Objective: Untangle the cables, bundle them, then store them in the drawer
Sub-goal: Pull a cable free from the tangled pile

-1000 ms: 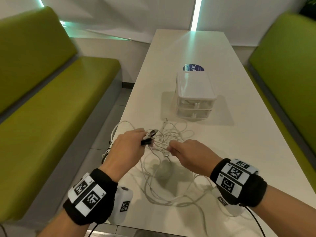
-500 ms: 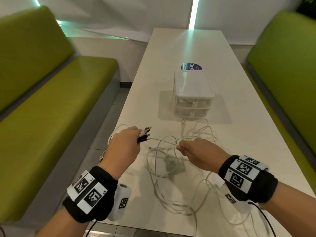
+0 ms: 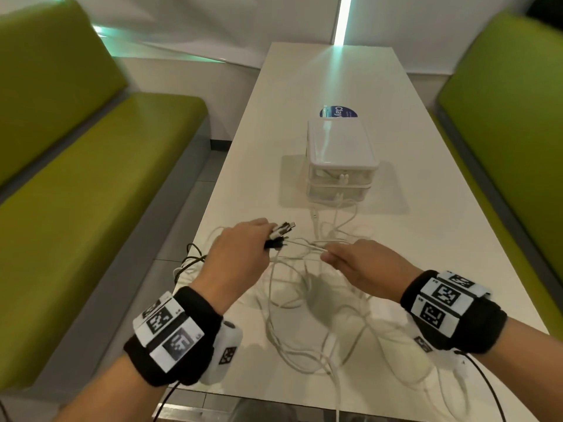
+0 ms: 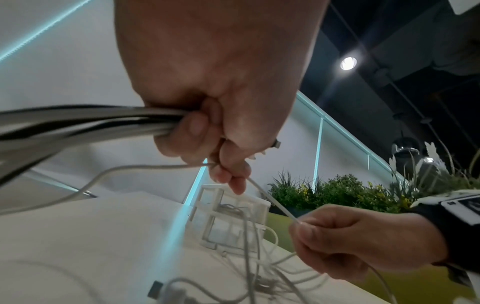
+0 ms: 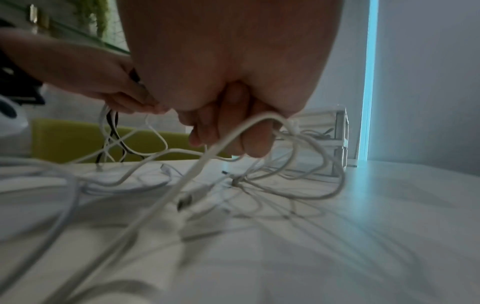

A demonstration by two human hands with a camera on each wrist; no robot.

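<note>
Left hand [image 3: 236, 257], lower centre-left of the head view, fingers curled tight round a bunch of cable ends [image 3: 281, 233]. Black and white plugs stick out past the knuckles toward the middle of the frame. In the left wrist view the same fist [image 4: 215, 86] fills the top centre, with a thick bundle of dark and light cords [image 4: 85, 121] running out to the left edge.

Right hand [image 3: 362, 266], lower centre-right, thumb and fingers pinch one white cable [image 3: 304, 246]. That cable runs taut between the two hands, a short span apart. The left wrist view shows it crossing diagonally from the left fist down to the right hand [image 4: 363, 242] at lower right. In the right wrist view the right hand [image 5: 228, 72] covers the top centre, and a white cord loops out under its curled fingers [image 5: 233, 131].

The rest of the cables [image 3: 320, 330] lie in a loose white tangle on the table [image 3: 426, 208], below and between the hands, trailing to the bottom edge. A couple of black cords [image 3: 190, 257] hang off the table's left edge.

Small white drawer unit [image 3: 339, 166], centre of the frame, above the hands. Two drawers stacked; I cannot tell whether they sit fully closed. Cable strands reach up to its front.

Green benches [image 3: 91, 193] on both sides of the frame.
</note>
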